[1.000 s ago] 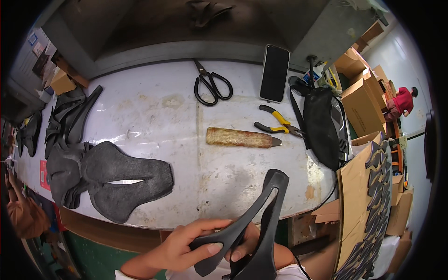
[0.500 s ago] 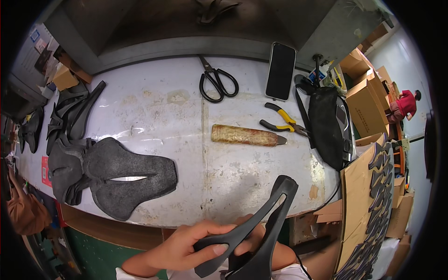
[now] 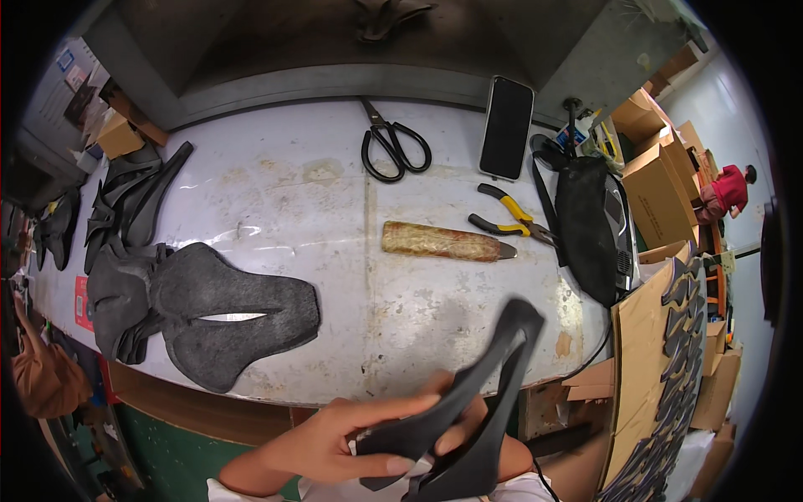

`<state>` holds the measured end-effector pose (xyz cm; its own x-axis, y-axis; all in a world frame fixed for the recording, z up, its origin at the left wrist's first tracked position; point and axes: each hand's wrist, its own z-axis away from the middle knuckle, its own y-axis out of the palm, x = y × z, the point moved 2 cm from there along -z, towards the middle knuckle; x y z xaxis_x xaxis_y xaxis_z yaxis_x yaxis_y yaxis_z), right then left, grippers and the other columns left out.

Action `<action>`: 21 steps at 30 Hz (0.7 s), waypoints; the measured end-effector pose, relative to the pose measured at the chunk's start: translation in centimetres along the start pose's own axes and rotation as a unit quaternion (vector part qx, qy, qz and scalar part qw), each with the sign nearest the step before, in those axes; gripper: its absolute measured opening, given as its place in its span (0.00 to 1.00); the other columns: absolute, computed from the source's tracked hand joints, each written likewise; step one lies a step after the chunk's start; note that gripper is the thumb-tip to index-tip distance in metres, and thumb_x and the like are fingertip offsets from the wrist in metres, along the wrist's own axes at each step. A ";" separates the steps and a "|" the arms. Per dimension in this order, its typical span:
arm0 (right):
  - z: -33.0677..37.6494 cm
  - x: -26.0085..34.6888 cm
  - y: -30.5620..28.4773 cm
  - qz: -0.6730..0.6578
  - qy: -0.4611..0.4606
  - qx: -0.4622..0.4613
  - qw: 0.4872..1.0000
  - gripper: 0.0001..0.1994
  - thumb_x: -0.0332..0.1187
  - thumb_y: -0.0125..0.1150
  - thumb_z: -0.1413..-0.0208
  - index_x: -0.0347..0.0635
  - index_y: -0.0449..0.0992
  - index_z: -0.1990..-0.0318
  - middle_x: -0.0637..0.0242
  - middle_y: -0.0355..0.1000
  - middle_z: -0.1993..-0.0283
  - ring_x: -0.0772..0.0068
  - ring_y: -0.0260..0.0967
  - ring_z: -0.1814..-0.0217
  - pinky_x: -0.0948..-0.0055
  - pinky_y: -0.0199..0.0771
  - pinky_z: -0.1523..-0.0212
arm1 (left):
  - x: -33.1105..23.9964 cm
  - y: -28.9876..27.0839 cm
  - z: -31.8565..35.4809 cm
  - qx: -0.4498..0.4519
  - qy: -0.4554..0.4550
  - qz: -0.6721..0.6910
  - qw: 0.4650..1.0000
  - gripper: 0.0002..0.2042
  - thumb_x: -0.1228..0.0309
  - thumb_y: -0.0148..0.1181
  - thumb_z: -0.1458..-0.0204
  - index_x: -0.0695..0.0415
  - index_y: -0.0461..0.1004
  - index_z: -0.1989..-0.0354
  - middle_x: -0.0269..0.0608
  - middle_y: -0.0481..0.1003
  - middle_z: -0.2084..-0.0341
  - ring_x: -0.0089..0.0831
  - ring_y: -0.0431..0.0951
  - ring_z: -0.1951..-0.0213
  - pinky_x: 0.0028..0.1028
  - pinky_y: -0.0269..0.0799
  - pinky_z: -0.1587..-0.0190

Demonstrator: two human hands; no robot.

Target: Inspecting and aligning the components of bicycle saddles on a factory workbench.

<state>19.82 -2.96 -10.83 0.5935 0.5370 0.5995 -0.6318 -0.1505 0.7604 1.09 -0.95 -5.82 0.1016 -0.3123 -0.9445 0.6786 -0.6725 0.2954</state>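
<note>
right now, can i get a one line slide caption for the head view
Both hands hold a black forked piece at a pale worktable, scissors, pliers and a phone lying beyond.

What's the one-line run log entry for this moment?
left hand: holding black slotted piece | right hand: behind it, partly hidden | pliers, scissors: lying on table

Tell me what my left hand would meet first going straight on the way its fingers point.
The black piece in its own grip: the left hand points rightward across it. Beyond that, probably the right hand, though depth is unclear.
</note>
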 end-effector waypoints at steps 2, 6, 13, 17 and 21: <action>0.4 -0.7 0.1 -0.038 0.037 -0.084 0.995 0.37 0.33 0.80 0.68 0.36 0.66 0.48 0.62 0.71 0.55 0.71 0.69 0.51 0.72 0.68 0.51 | 0.3 0.3 0.0 -0.110 0.017 0.085 0.990 0.28 0.78 0.64 0.48 0.64 0.63 0.38 0.43 0.74 0.51 0.23 0.74 0.53 0.24 0.68 0.50; 0.5 -1.6 0.8 0.052 0.118 -0.062 0.990 0.41 0.34 0.82 0.67 0.38 0.64 0.43 0.65 0.69 0.51 0.73 0.66 0.47 0.71 0.64 0.44 | 1.3 0.8 0.4 -0.201 0.044 0.139 0.969 0.29 0.75 0.61 0.45 0.66 0.58 0.36 0.47 0.72 0.50 0.27 0.73 0.50 0.27 0.66 0.46; 0.0 -1.3 0.8 0.059 0.096 -0.066 0.991 0.39 0.32 0.81 0.67 0.38 0.65 0.44 0.68 0.71 0.54 0.76 0.67 0.50 0.74 0.69 0.51 | 1.7 0.8 0.4 -0.203 0.011 0.163 0.965 0.26 0.77 0.54 0.40 0.63 0.56 0.34 0.42 0.73 0.51 0.22 0.73 0.54 0.24 0.70 0.52; 0.0 -1.3 1.3 0.041 0.108 -0.063 0.991 0.39 0.32 0.81 0.67 0.38 0.65 0.44 0.66 0.70 0.52 0.74 0.67 0.49 0.72 0.70 0.50 | 1.4 0.7 0.2 -0.199 -0.013 0.179 0.963 0.25 0.77 0.54 0.40 0.62 0.56 0.34 0.42 0.72 0.50 0.21 0.72 0.53 0.23 0.69 0.50; -0.1 -0.6 1.7 0.102 0.065 -0.102 0.987 0.40 0.32 0.81 0.68 0.38 0.64 0.44 0.65 0.69 0.51 0.73 0.67 0.47 0.72 0.69 0.47 | 1.5 1.1 0.2 -0.205 -0.008 0.178 0.962 0.25 0.77 0.54 0.40 0.63 0.57 0.34 0.42 0.72 0.49 0.21 0.71 0.49 0.23 0.67 0.47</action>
<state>18.30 -3.44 -9.98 0.3830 0.6176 0.6870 -0.8264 -0.1033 0.5536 1.87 -2.29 -6.84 0.3716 -0.4871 -0.7904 0.8333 -0.2003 0.5152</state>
